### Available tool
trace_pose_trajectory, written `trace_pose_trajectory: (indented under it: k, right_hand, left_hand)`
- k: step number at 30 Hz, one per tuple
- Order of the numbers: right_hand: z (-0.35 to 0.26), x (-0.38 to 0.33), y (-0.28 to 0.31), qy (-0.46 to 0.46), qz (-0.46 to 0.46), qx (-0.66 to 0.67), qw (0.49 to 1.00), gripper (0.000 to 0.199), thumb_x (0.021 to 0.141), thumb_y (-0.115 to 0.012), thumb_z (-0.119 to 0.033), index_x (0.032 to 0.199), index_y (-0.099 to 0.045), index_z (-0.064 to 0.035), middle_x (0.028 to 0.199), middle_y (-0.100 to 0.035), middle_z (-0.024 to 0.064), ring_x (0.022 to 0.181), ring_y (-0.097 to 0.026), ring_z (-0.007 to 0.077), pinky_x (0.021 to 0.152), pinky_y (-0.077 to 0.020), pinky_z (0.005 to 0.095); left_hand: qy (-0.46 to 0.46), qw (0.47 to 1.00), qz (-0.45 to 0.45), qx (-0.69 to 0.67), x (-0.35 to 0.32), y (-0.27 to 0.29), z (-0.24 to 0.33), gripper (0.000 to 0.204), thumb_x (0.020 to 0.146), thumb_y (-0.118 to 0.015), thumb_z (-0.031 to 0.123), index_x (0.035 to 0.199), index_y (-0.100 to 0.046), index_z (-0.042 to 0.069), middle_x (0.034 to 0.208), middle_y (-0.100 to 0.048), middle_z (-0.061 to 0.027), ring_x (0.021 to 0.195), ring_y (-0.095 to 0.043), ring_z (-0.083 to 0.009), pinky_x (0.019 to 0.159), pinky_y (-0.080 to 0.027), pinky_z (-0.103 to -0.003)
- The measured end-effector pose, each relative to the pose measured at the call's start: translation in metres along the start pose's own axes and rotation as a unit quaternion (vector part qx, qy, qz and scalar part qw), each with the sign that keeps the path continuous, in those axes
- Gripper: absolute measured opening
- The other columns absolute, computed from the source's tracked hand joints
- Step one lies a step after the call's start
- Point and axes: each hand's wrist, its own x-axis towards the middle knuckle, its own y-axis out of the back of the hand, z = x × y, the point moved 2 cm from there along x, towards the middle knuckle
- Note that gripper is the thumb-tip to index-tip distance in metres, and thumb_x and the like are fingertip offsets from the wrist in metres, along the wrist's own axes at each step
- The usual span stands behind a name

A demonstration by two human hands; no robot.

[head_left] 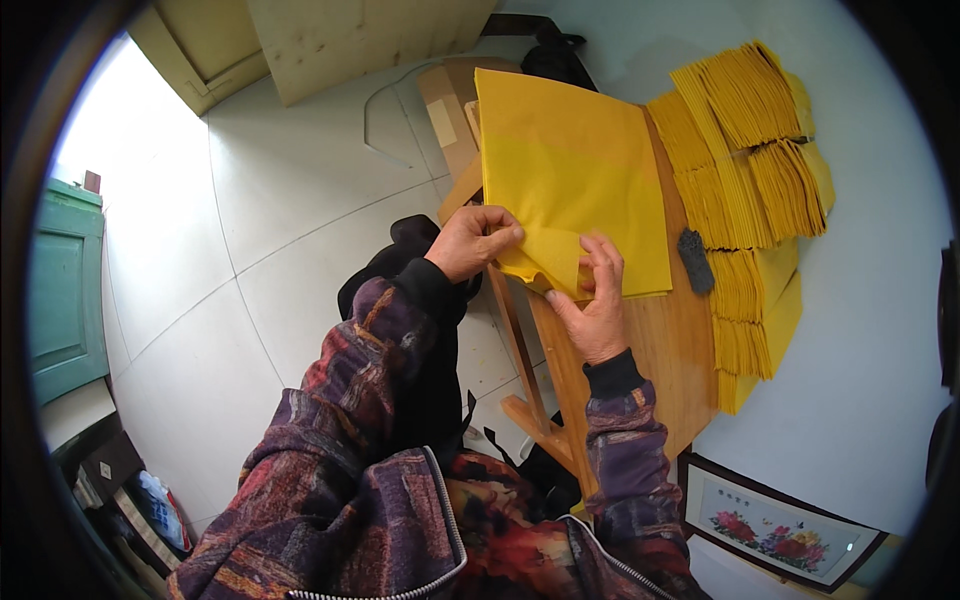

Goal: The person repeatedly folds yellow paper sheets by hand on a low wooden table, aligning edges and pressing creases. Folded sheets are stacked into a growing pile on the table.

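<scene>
A stack of large yellow sheets (570, 150), apparently paper, lies on the wooden table. The near edge of the top sheet is lifted and curled into a fold (548, 256) between my hands. My left hand (474, 242) pinches that sheet at its left side, thumb against the bent fingers. On the other side of the fold is my right hand (597, 308), its thumb at the near edge and its curled fingers on top of the sheet. The inside of the fold is partly hidden.
Thick bundles of folded yellow sheets (745, 180) line the table's right side by the wall. A dark grey fuzzy object (694, 262) sits beside them on the wooden table (650, 345). A framed flower picture (780, 525) stands at lower right; cardboard (445, 118) is beyond the table's left edge.
</scene>
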Motion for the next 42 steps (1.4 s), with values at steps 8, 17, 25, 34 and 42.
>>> trace_pose_trajectory:
  k: [8,17,25,34,42]
  right_hand:
    - [0.001,-0.002,-0.003,0.085,-0.003,-0.075,0.994,0.035,0.073,-0.069,0.001,0.105,-0.059,-0.0067,0.136,-0.041,0.0168,0.116,-0.046,0.0314,0.095,-0.0414,0.0381]
    - [0.012,0.003,-0.003,0.013,-0.08,0.027,0.996,0.013,0.074,-0.069,-0.003,0.082,-0.058,-0.0027,0.129,-0.05,0.0158,0.114,-0.046,0.0339,0.095,-0.0391,0.0386]
    - [0.025,0.006,0.0,-0.065,-0.111,0.067,0.989,0.014,0.078,-0.069,-0.003,0.082,-0.056,-0.0048,0.141,-0.04,0.0144,0.116,-0.048,0.0215,0.093,-0.0403,0.0309]
    - [0.01,0.006,-0.003,-0.05,-0.047,0.081,0.994,0.033,0.072,-0.071,-0.002,0.099,-0.052,-0.0066,0.142,-0.034,0.0174,0.123,-0.042,0.0329,0.099,-0.0381,0.0376]
    - [-0.002,0.0,-0.001,0.001,0.009,0.022,1.0,0.043,0.071,-0.069,0.003,0.105,-0.049,-0.0112,0.147,-0.023,0.0167,0.124,-0.042,0.0346,0.097,-0.0413,0.0406]
  left_hand:
    - [-0.034,0.997,0.034,0.067,-0.001,-0.003,-0.003,0.024,0.09,-0.059,0.021,0.087,-0.062,-0.002,0.074,-0.061,-0.0029,0.066,-0.056,-0.011,0.063,-0.048,-0.025]
    - [-0.013,1.0,0.002,0.002,-0.003,-0.001,0.001,0.024,0.092,-0.056,0.021,0.089,-0.062,-0.002,0.077,-0.062,-0.0032,0.07,-0.058,-0.0115,0.067,-0.049,-0.026]
    - [-0.013,0.995,-0.077,-0.054,0.0,0.012,0.007,0.026,0.084,-0.051,0.013,0.099,-0.062,-0.004,0.086,-0.063,-0.0042,0.082,-0.058,-0.013,0.079,-0.046,-0.025]
    - [0.02,0.997,-0.03,-0.064,-0.002,0.001,0.004,0.019,0.088,-0.062,0.017,0.093,-0.064,-0.002,0.08,-0.063,-0.0032,0.069,-0.059,-0.0107,0.066,-0.05,-0.023]
    - [0.007,1.0,-0.016,-0.012,0.0,0.002,-0.002,0.023,0.09,-0.064,0.023,0.088,-0.063,0.0,0.079,-0.062,0.0009,0.073,-0.056,-0.0071,0.068,-0.047,-0.022]
